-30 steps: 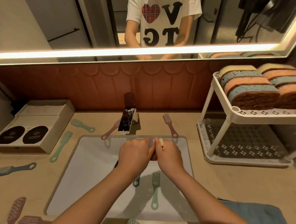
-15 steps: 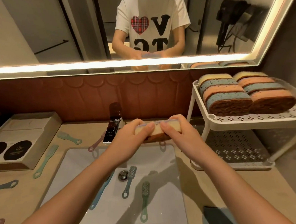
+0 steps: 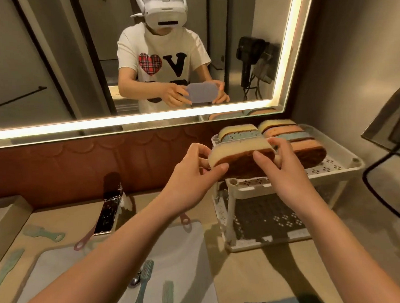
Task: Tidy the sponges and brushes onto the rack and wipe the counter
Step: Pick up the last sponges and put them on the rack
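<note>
Sponge (image 3: 239, 157) pinched endwise between left hand (image 3: 191, 175), right hand (image 3: 282, 169) fingers (image 3: 261, 158).

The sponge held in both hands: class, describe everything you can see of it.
The sponge is an oblong block with rounded ends: pale-yellow foam on top, a dark-brown scouring layer facing the camera. In the mirror its far side looks greyish-purple. It lies roughly level, the left hand pinching its left end, the right hand its right end, over the front left corner of the top shelf of the rack, before the sponges stacked there; contact with the shelf cannot be told.
</note>
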The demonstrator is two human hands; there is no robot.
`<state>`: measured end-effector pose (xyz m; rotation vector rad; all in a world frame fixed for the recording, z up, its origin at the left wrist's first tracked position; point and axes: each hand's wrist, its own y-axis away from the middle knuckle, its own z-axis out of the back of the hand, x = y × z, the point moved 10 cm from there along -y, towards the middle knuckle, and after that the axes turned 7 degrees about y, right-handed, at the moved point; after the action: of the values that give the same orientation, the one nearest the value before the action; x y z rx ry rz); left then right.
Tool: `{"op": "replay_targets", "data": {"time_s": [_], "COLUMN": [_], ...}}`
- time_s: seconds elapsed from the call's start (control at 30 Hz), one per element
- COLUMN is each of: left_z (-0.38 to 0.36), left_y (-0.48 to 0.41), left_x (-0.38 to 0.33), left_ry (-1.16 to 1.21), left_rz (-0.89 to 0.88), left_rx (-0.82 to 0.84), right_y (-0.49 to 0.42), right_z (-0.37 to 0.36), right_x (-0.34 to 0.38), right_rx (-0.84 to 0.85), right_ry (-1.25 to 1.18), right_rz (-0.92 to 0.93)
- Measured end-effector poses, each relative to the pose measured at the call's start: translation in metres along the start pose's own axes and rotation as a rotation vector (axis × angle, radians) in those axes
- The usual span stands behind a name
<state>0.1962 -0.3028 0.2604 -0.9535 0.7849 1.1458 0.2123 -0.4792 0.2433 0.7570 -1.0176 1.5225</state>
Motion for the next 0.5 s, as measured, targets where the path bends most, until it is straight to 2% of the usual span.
{"op": "replay_targets", "data": {"time_s": [0.13, 0.3, 0.5], "left_z": [-0.038, -0.064, -0.063], "left_y": [-0.018, -0.031, -0.027], "left_x": [-0.015, -0.017, -0.007], "left_ry": [-0.167, -0.548, -0.615], "left_rz": [-0.1, -0.231, -0.231], "left_rx": [0.082, 0.041, -0.021], "right_y": [-0.006, -0.008, -0.013], "right_z": [0.03, 0.039, 0.031], "right_x": [-0.03, -0.056, -0.053], "right_rx": [-0.047, -0.043, -0.058], "right_ry": [0.049, 0.225, 0.669], "right_rz": [-0.095, -0.172, -0.16]}}
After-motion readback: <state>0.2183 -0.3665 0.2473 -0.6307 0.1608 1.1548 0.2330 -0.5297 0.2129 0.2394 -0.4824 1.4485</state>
